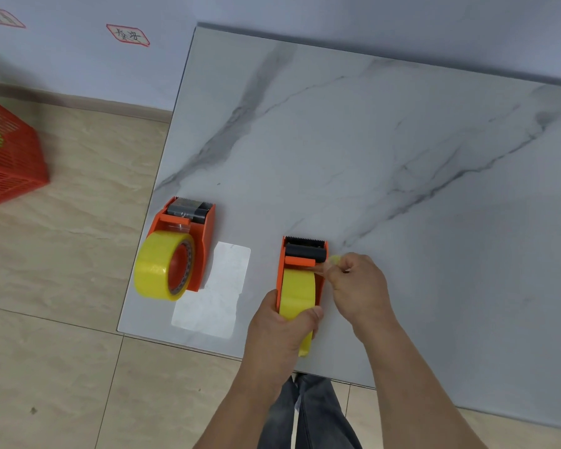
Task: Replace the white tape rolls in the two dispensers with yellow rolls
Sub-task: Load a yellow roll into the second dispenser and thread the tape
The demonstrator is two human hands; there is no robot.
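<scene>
Dark grey trouser legs [308, 413] are showing at the bottom edge of the head view, with both bare forearms reaching forward over them onto a marbled white table [386, 150]. Left hand [280, 325] is wrapping around the rear of the near orange dispenser [302, 270], fingers curled closed and the thumb pressing on the yellow roll [297, 294] seated upright in it. Right hand [358, 283] is sitting just beside the dispenser's right wall, its fingertips pressed together and pinching a loose yellow tape end [334, 260] near the black roller below the serrated blade.

A second orange dispenser [188, 241] is lying on its side near the table's left edge, well apart from both hands, and is carrying its own yellow tape roll [161, 265] on the hub, the roll overhanging the edge. A pale rectangular patch [214, 293] is lying flat on the table between the two dispensers.

A red slatted basket [7, 150] is standing on the tiled floor [62, 286] at far left, beside a wall bearing two red-bordered labels [127, 35]; their writing is too small for reading
</scene>
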